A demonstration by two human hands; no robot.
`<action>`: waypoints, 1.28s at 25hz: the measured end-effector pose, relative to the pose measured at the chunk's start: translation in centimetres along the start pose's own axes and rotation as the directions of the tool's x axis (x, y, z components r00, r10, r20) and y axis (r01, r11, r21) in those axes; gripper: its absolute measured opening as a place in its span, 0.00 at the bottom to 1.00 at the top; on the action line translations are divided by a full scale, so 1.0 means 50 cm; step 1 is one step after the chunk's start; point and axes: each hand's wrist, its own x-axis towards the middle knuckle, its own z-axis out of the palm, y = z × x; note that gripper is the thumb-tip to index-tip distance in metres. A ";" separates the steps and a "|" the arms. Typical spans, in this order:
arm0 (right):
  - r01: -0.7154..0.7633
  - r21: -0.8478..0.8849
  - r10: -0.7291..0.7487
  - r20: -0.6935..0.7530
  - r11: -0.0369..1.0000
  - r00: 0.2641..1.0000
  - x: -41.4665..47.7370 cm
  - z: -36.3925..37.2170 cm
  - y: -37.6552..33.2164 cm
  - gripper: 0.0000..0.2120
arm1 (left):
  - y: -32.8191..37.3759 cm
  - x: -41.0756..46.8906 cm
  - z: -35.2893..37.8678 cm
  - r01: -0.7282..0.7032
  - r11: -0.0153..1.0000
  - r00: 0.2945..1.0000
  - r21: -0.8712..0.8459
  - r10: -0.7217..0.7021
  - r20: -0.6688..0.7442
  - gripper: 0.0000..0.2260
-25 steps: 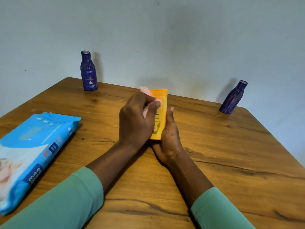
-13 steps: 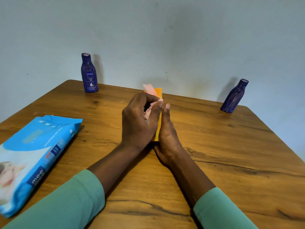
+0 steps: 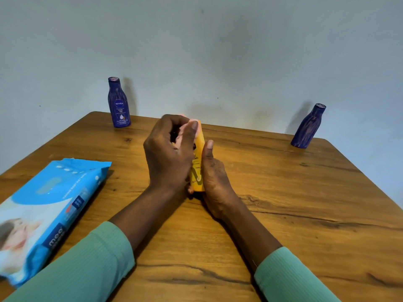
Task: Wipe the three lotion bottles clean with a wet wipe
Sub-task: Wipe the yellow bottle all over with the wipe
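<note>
Three lotion bottles are on the brown wooden worktop. Two are dark blue plastic and stand at the far edge: the left blue bottle, label facing the camera, and the right blue bottle, well apart near the far right corner. Between the hands is a yellow plastic bottle. The right hand grips its lower body, thumb lying up its side. The left hand is curled round a crumpled pink wet wipe, pressing it against the bottle's top. A light blue soft pack of wipes lies flat at the left.
</note>
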 end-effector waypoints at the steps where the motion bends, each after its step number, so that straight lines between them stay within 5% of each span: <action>1: 0.004 0.008 -0.004 0.014 1.000 1.000 -0.002 -0.003 0.002 0.36 | -0.010 0.006 -0.008 0.076 0.997 0.997 -0.013 -0.077 -0.032 0.10; 5: 0.007 0.030 -0.009 0.051 1.000 0.999 -0.003 -0.006 0.010 0.36 | -0.034 0.013 -0.029 0.128 0.991 0.991 -0.042 -0.129 -0.038 0.09; 10: 0.041 0.001 -0.041 0.047 0.999 0.998 0.000 0.001 0.001 0.35 | 0.007 -0.002 -0.010 -0.094 0.995 0.995 0.028 0.092 0.046 0.06; 14: 0.114 -0.099 -0.111 0.038 0.989 0.993 -0.013 -0.001 0.009 0.29 | -0.028 0.040 -0.044 0.077 0.990 0.997 -0.121 -0.072 0.042 0.05; 19: 0.287 -0.434 -0.291 0.060 0.854 0.955 -0.012 -0.034 0.006 0.27 | -0.043 0.060 -0.084 0.204 0.953 0.942 -0.224 -0.128 0.310 0.04; 23: 0.268 -0.469 -0.278 0.049 0.842 0.959 -0.002 -0.048 0.012 0.30 | -0.038 0.056 -0.102 0.219 0.944 0.898 -0.249 -0.095 0.431 0.03; 29: 0.298 -0.564 -0.258 0.151 0.770 0.954 -0.006 -0.043 0.003 0.30 | -0.052 0.071 -0.112 0.433 0.866 0.849 -0.250 -0.299 0.436 0.04; 32: 0.300 -0.586 -0.287 0.118 0.753 0.951 0.000 -0.039 0.004 0.31 | -0.060 0.064 -0.117 0.431 0.868 0.845 -0.248 -0.291 0.448 0.07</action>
